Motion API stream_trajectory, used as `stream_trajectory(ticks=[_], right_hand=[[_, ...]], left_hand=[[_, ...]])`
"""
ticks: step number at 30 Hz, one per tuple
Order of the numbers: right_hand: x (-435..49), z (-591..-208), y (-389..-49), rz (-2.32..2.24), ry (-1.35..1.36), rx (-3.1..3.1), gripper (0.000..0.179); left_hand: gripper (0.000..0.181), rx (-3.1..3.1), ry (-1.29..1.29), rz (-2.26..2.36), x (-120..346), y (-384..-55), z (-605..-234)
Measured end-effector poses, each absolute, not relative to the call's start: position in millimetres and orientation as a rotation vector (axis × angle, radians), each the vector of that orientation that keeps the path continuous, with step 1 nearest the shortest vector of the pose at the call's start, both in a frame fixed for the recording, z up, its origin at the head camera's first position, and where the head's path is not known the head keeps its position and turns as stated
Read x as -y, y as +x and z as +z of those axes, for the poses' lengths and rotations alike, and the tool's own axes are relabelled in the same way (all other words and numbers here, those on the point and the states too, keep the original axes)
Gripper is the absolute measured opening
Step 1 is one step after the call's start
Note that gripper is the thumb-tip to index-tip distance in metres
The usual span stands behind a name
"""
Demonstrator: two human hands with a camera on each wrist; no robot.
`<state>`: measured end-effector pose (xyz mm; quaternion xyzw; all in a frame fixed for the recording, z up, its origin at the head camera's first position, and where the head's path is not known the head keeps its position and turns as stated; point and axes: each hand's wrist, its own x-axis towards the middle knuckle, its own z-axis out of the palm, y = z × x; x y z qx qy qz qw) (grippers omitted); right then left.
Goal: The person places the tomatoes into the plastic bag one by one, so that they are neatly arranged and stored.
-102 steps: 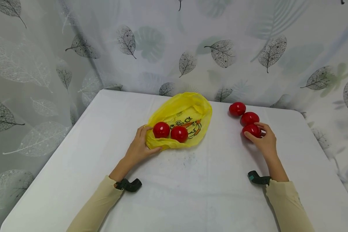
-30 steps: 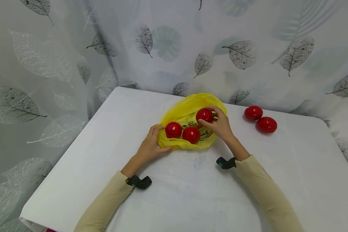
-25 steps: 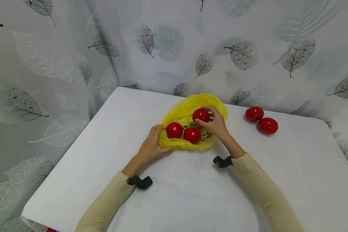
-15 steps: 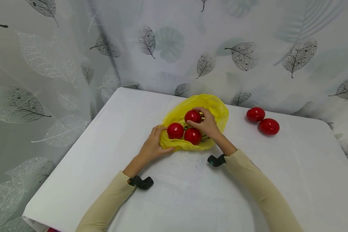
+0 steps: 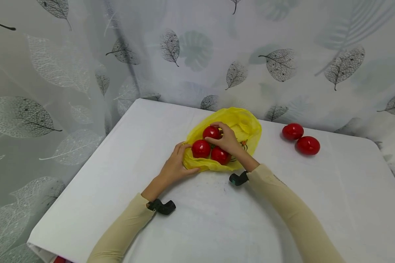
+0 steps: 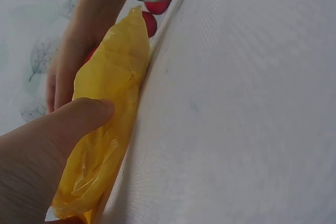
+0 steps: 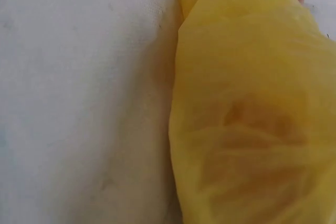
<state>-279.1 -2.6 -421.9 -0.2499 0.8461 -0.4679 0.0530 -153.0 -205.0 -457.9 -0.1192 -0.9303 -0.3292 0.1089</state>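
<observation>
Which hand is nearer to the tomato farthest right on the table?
The right hand. It holds another tomato in the yellow bag, left of the rightmost tomato. The left hand grips the bag's left edge, farther away.

Print (image 5: 244,144) on yellow bag (image 5: 255,132) partly hidden by right grip (image 5: 227,140), sleeves (image 5: 289,204) and lower-left red object (image 5: 60,259) cut off

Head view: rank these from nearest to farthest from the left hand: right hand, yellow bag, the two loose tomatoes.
1. Bag: in the left hand's grip.
2. Right hand: to the right, over the bag.
3. Loose tomatoes, back one and front one: far right, on the table; too close to call.
</observation>
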Motion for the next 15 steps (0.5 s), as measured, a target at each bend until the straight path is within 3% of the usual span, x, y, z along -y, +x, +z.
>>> stream_trajectory(ticks=[15], right_hand=[[8.3, -425.9, -287.7, -1.265, -0.685, -2.524, 0.059]], left_hand=[[0.080, 2.726, -0.360, -0.923, 204.1, -153.0, -459.0]])
